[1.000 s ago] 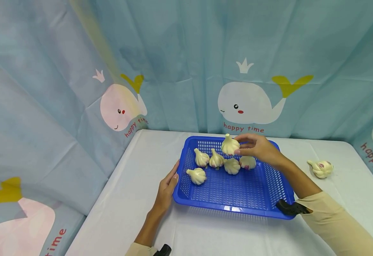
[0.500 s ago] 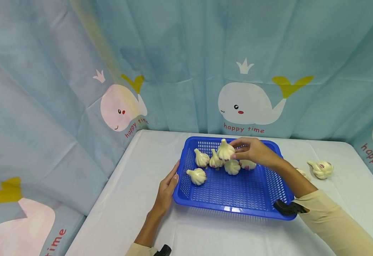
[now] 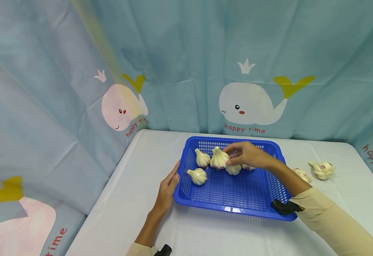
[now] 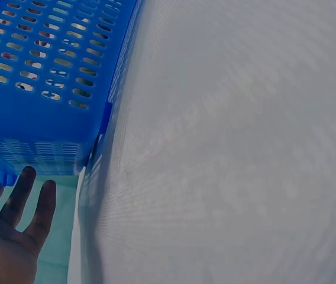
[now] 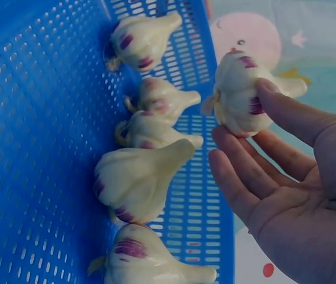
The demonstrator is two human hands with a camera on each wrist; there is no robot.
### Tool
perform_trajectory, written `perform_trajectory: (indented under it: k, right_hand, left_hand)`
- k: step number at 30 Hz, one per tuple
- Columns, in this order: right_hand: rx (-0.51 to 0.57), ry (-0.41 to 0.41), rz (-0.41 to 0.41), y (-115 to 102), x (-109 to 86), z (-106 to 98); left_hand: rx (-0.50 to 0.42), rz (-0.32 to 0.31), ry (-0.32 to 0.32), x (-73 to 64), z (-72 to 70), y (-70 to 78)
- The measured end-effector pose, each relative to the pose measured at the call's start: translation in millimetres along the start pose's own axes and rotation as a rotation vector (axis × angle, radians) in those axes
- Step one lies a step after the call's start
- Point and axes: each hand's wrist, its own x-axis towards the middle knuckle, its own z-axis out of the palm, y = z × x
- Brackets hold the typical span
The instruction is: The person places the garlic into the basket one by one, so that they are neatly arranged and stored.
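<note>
My right hand [image 3: 248, 154] pinches a white garlic bulb [image 3: 219, 158] between thumb and fingers, its neck pointing up, above the back part of a blue plastic basket [image 3: 231, 209]. In the right wrist view, the held garlic bulb [image 5: 239, 94] shows purple streaks and stands apart from several bulbs in the basket. Among these are one garlic bulb [image 3: 202, 158] at the back left and another garlic bulb [image 3: 198, 176] in front of it. My left hand [image 3: 165, 192] rests against the basket's left side; in the left wrist view its visible fingers [image 4: 42, 213] are extended.
Two garlic bulbs lie on the white tablecloth [image 3: 125, 199] right of the basket: one garlic bulb [image 3: 322, 170] in full view, another garlic bulb [image 3: 302, 175] partly behind my right forearm. A blue curtain [image 3: 180, 71] with whale prints hangs behind the table.
My right hand has carried the garlic bulb left and downward, over the row at the back of the basket. The left hand and the basket stay in place.
</note>
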Motion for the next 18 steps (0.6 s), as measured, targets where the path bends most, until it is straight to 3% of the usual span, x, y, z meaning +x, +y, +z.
perform_trajectory:
  k: [18]
  right_hand:
    - [0.013,-0.139,-0.016,3,13.5,13]
  left_hand:
    - [-0.025,0.026,-0.006,-0.3,-0.6,1.0]
